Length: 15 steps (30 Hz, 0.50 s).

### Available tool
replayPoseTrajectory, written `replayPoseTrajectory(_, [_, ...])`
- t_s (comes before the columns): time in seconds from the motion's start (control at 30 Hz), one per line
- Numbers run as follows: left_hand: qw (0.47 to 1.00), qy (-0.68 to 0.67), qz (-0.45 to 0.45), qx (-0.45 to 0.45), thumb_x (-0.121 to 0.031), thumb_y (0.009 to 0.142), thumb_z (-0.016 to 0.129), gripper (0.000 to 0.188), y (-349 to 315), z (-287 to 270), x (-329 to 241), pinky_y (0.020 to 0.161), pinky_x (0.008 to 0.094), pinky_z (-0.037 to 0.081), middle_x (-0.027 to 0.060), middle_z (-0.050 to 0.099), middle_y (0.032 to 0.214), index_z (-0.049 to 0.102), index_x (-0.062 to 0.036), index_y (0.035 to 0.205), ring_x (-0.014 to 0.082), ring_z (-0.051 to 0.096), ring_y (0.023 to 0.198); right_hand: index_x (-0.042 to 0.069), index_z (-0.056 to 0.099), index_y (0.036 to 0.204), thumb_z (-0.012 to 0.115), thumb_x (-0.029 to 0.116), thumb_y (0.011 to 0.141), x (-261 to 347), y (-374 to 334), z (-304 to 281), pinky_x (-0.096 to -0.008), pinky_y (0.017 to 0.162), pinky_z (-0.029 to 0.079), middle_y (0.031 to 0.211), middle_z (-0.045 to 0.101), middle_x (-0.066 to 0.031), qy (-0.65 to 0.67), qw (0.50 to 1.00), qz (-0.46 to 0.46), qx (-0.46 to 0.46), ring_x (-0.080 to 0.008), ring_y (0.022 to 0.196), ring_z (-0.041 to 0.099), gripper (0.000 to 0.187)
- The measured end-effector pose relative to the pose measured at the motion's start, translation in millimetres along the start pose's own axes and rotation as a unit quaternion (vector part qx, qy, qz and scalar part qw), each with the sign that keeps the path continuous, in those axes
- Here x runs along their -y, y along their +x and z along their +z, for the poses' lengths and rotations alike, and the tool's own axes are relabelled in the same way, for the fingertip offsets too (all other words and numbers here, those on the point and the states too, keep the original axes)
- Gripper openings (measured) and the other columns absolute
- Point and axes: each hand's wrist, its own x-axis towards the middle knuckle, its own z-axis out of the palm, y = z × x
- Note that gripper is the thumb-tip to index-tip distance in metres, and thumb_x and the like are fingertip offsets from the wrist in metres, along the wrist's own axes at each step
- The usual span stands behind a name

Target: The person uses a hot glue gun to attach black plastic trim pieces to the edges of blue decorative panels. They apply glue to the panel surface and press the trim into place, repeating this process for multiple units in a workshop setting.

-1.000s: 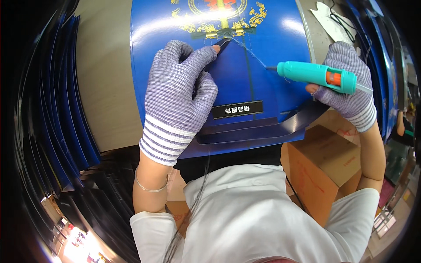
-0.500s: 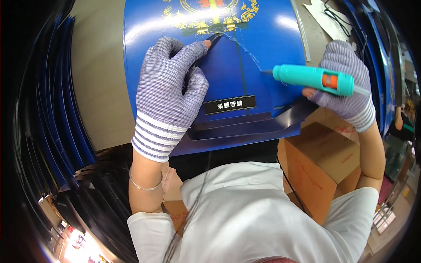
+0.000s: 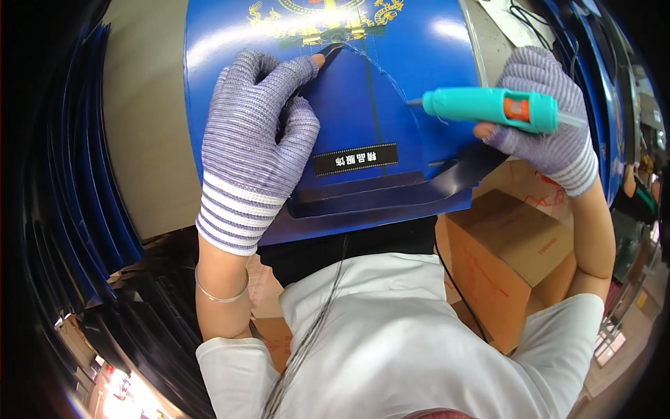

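Note:
My left hand (image 3: 258,126), in a striped purple and white glove with bare fingertips, rests over a glossy blue printed sheet (image 3: 349,105). Its thumb and forefinger are closed on a dark, narrow pointed piece (image 3: 331,53) near the gold print; most of that piece is hidden. In my gloved right hand (image 3: 548,115) is a teal glue gun (image 3: 467,103) with an orange part inside and a clear glue stick out the back. The nozzle points left, just above the sheet. A thin clear strand of glue (image 3: 384,72) runs from the dark piece toward the nozzle.
A dark curled strip (image 3: 467,173) lies along the sheet's near edge, below a black label (image 3: 356,160). Blue panels (image 3: 84,160) stand stacked at the left. A cardboard box (image 3: 502,258) sits below the table at right. Black cable (image 3: 534,21) lies at the far right.
The sheet and both hands appear slightly farther left and up in the picture. The glue gun keeps nearly the same pose, and both grips stay the same.

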Motion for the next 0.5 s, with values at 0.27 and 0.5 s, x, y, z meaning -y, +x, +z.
replayPoseTrajectory(0.27, [1.000,-0.003,-0.010,0.007,-0.003,0.080,0.062,0.036,-1.8,-2.7,-0.3,0.079,0.0368,0.052,0.0138,0.059,0.088,0.072,-0.0064,0.114,0.0257,0.058,0.081,0.006,0.066,0.084,0.092,0.049,0.064,10.5,-14.0,-23.8,-0.0337,0.066,0.052,0.079,0.062,-0.0067,0.052,0.986,0.057,0.149,-0.0220,0.070,0.062,0.054])
replayPoseTrajectory(0.5, [1.000,0.003,0.006,-0.003,-0.003,0.080,0.062,0.036,-2.3,-0.6,3.3,0.080,0.0359,0.052,0.0139,0.059,0.089,0.073,-0.0068,0.114,0.0254,0.058,0.081,0.004,0.066,0.085,0.092,0.045,0.064,7.8,-3.9,-24.0,-0.0365,0.070,0.052,0.080,0.061,-0.0080,0.095,0.984,0.091,0.120,-0.0245,0.076,0.062,0.052])
